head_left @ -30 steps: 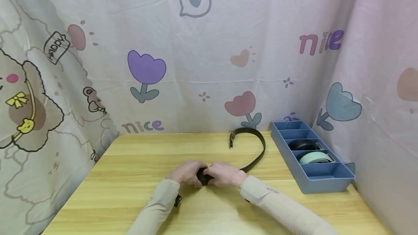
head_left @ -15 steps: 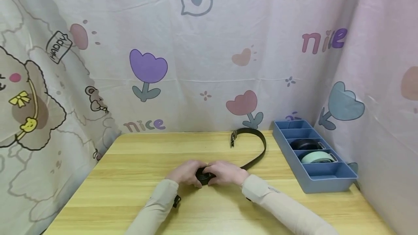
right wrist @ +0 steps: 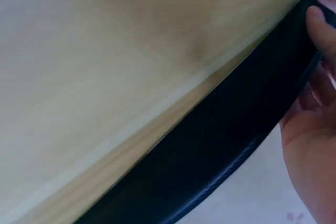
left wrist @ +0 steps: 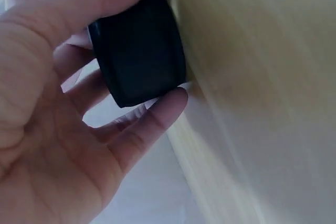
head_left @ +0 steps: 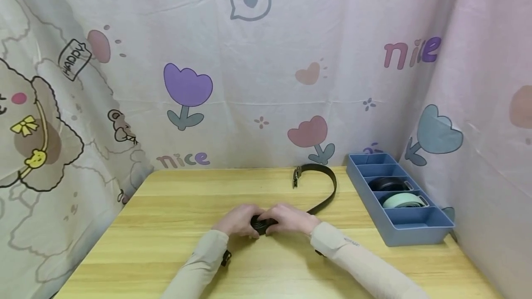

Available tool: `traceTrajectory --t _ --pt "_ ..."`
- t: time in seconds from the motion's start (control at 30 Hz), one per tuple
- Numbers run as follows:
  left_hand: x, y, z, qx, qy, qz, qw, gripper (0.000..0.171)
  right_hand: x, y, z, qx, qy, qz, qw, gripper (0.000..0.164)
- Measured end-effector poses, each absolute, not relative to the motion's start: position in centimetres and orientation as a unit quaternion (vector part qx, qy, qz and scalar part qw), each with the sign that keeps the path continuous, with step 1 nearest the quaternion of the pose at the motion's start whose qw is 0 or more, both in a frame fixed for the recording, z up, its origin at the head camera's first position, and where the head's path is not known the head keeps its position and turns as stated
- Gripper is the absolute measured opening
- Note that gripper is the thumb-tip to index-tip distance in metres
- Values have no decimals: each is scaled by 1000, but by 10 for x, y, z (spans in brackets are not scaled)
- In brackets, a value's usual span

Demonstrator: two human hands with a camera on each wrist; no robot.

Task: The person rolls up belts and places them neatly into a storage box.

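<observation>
A black belt lies on the wooden table, partly rolled into a tight coil. My left hand curls round the coil, thumb on the near side; the left wrist view shows the roll's smooth outer face between thumb and fingers. Close beside it, my right hand pinches the strap where it meets the roll. In the right wrist view the strap runs out from between thumb and fingers. The unrolled length curves back to a metal buckle near the table's far edge. Both hands partly hide the coil.
At the right stands a blue-grey divided box. One compartment holds a rolled black belt, the one in front of it a rolled mint-green belt. A printed curtain hangs behind the table and at both sides.
The right hand has shifted slightly to the right along the strap. The coil has turned a little between the hands, and the loose curve of the belt has drawn in slightly.
</observation>
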State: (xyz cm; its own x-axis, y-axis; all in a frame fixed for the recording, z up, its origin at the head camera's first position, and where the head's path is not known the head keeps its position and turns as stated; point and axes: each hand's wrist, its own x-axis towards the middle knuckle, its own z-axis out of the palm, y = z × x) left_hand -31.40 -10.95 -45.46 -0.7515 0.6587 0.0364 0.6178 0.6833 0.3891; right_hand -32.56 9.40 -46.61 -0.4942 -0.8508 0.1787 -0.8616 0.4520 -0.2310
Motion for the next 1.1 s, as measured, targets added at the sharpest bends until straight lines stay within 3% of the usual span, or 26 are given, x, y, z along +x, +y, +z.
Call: traceTrajectory --t 0.2,0.37,0.63,0.87,1.1 --pt "-311 -107 -457 323 924 202 43 30 -323 88 -463 500 -857 123 34 18" --pt "-307 -104 -458 274 940 203 9 39 -322 85 -461 507 -854 114 40 11" --pt "-309 -104 -457 294 937 190 15 36 -323 91 -459 518 -848 113 9 15" --pt "-306 -107 -455 287 935 208 17 37 -320 83 -459 506 -857 81 49 7" --pt "-307 -109 -457 272 942 197 17 37 -322 88 -460 518 -851 79 29 11"
